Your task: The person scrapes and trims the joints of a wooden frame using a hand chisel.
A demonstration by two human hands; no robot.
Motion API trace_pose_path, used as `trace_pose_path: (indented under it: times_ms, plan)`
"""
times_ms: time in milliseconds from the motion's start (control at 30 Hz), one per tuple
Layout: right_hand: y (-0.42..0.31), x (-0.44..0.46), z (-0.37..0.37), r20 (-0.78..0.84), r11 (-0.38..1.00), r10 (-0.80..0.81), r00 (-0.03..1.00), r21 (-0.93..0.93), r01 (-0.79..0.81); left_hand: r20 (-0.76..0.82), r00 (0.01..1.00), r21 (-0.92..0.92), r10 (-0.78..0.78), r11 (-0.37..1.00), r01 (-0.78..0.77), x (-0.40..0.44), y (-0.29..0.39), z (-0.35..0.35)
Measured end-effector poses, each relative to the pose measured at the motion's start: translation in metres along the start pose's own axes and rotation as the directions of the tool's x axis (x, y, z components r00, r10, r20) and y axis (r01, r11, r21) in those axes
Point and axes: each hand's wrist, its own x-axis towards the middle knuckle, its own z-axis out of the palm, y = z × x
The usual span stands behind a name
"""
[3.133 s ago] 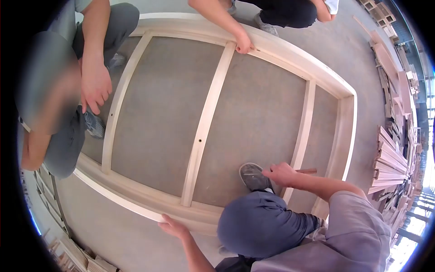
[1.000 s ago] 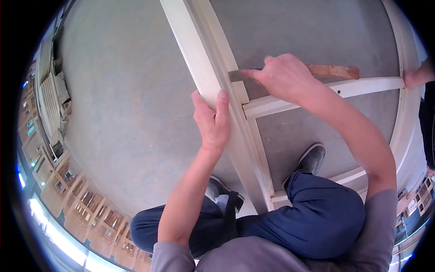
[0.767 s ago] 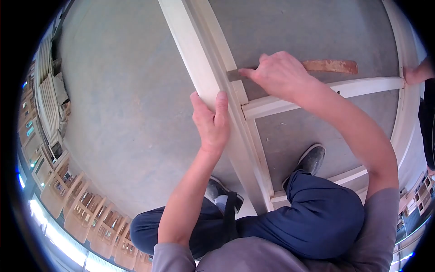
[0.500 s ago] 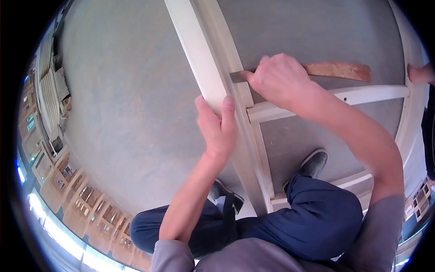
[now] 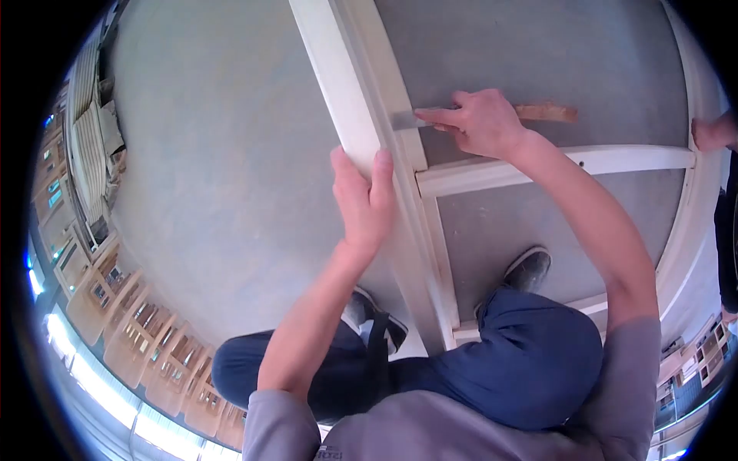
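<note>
My left hand (image 5: pixel 364 201) is wrapped over the edge of a long pale wooden rail (image 5: pixel 338 71), with the thumb on the near side. My right hand (image 5: pixel 490 126) is closed around a flat-bladed tool with a wooden handle (image 5: pixel 555 112), its index finger stretched along the metal. The tool's blade (image 5: pixel 403 121) lies at the inner edge of the rail, just above where a curved crossbar (image 5: pixel 530 174) joins it. Whether the blade touches the wood I cannot tell.
Another person's hand (image 5: pixel 713 132) is at the far upright (image 5: pixel 698 84) on the right. My shoes (image 5: pixel 529 269) are on the grey floor (image 5: pixel 207 154) near the frame. Rows of wooden chair parts (image 5: pixel 146 338) stand at the left, with stacked slatted pieces (image 5: pixel 91 146) behind.
My right hand has shifted slightly up, and its index finger now extends along the blade. The handle's visible end has drawn left. My left hand remains on the rail.
</note>
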Motion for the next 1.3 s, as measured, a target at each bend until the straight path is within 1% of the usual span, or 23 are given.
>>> trace_pose_path:
  times_ms: [67,100,167,267,367,467,567,667,767,800,867,900,1000,1100,1167,1267,1300]
  plan:
    - [0.000,-0.004,0.002,-0.059,1.000,0.012,0.998,0.029,-0.010,0.007,1.000,-0.043,0.007,0.999,-0.007,0.006,-0.002,0.002]
    - [0.000,-0.006,-0.003,-0.043,1.000,0.018,0.999,0.014,-0.017,0.003,1.000,-0.023,0.021,1.000,-0.020,0.010,-0.002,0.004]
    - [-0.012,-0.012,-0.013,0.006,1.000,0.024,1.000,0.013,-0.024,-0.007,1.000,0.033,0.018,0.999,-0.018,0.006,-0.004,0.000]
    - [-0.017,-0.007,-0.019,0.078,0.996,0.026,0.997,-0.082,-0.019,-0.003,1.000,-0.017,-0.001,1.000,0.001,0.005,-0.002,0.001]
    - [-0.025,0.004,-0.032,0.151,0.994,0.002,0.989,-0.112,0.015,0.000,1.000,-0.082,-0.013,0.997,0.013,0.006,-0.002,0.003]
    - [-0.041,0.014,-0.039,0.244,0.983,0.043,0.969,-0.186,0.004,0.012,0.999,-0.048,-0.038,0.998,0.039,0.005,-0.004,0.002]
    - [-0.048,0.024,-0.040,0.316,0.978,0.117,0.942,-0.203,-0.053,0.010,1.000,-0.021,-0.028,0.999,0.029,0.005,-0.003,0.002]
    - [-0.036,0.032,-0.039,0.393,0.986,0.103,0.914,-0.161,-0.042,0.016,0.999,-0.014,-0.032,0.999,0.033,0.006,-0.004,0.003]
    - [-0.012,0.003,-0.010,0.142,0.999,0.041,0.989,-0.036,-0.036,-0.008,0.998,0.022,0.059,0.998,-0.059,0.008,-0.003,0.004]
    - [-0.004,0.000,-0.001,0.060,1.000,0.016,0.998,-0.003,-0.016,0.000,0.999,0.013,0.042,0.999,-0.042,0.008,-0.003,0.002]
    - [0.003,-0.004,0.004,0.042,0.997,-0.050,0.998,-0.051,0.052,0.021,1.000,-0.010,0.008,1.000,-0.008,0.006,0.002,0.001]
    - [0.005,-0.005,0.001,0.026,0.993,-0.082,0.996,-0.085,0.084,0.012,1.000,-0.020,0.015,1.000,-0.015,0.007,0.003,0.001]
    - [-0.005,-0.013,-0.012,-0.056,0.997,-0.060,0.997,-0.046,0.057,0.010,1.000,-0.025,0.026,0.999,-0.026,0.008,0.000,0.002]
    - [-0.014,-0.009,-0.018,0.050,0.990,0.016,0.999,-0.139,-0.009,0.002,1.000,0.004,0.021,1.000,-0.021,0.004,-0.003,-0.001]
    - [-0.017,-0.002,-0.018,0.075,0.990,0.010,0.997,-0.142,0.001,-0.004,1.000,0.025,0.023,0.999,-0.023,0.005,-0.008,0.000]
    - [-0.029,0.011,-0.028,0.171,0.987,0.052,0.984,-0.159,-0.024,0.005,1.000,-0.045,-0.003,0.999,0.004,0.005,-0.006,0.002]
    - [-0.033,0.016,-0.033,0.215,0.986,0.071,0.974,-0.164,-0.036,0.008,1.000,-0.032,-0.006,0.999,0.006,0.004,-0.005,0.003]
